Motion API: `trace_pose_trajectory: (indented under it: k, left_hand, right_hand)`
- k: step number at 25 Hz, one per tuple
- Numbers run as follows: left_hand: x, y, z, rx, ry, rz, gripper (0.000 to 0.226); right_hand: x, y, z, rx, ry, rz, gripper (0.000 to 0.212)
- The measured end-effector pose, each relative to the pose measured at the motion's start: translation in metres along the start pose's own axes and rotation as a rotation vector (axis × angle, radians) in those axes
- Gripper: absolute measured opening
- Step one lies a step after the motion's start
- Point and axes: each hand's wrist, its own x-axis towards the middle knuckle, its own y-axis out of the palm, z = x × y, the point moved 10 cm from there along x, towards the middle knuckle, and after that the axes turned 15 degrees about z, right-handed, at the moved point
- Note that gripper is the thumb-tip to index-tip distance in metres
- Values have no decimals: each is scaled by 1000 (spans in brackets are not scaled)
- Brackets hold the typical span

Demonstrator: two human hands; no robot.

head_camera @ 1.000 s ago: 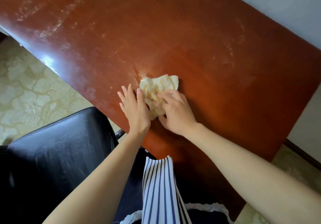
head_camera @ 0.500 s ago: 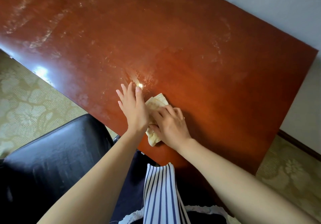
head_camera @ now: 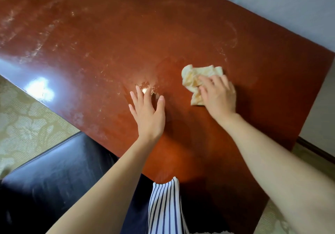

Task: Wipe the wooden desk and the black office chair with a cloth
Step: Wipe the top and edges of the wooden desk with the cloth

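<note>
The shiny red-brown tabletop point(head_camera: 90, 34) has pale smudges. A crumpled cloth point(head_camera: 194, 78) lies on it, nearer the right edge.

Setting: a furnished room, home or hotel (which of the two cannot be told). Indicators: a polished red-brown wooden worktop point(head_camera: 108, 34) against a plain pale wall point(head_camera: 272, 1), a black padded chair point(head_camera: 54, 179), floral-patterned beige carpet point(head_camera: 23, 125) and a dark skirting board point(head_camera: 315, 148).
</note>
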Motion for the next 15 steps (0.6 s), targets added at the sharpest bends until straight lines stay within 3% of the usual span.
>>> trace_pose_trajectory:
  k: [4, 6, 10, 15]
  left_hand:
    - [13, 9, -7, 118, 17, 35, 51]
    - [19, 17, -14, 239, 53, 64, 54]
    - [40, 33, -32, 431, 117, 96, 59]
    - [72, 48, -57, 514, 170, 91, 62]
  right_hand:
    - [20, 2, -72, 50, 344, 89, 30]
    - [17, 3, -74, 98, 408, 54, 30]
    - [-12, 8, -25, 157, 120, 9, 25]
    - [-66, 17, 12, 134, -177, 109, 20]
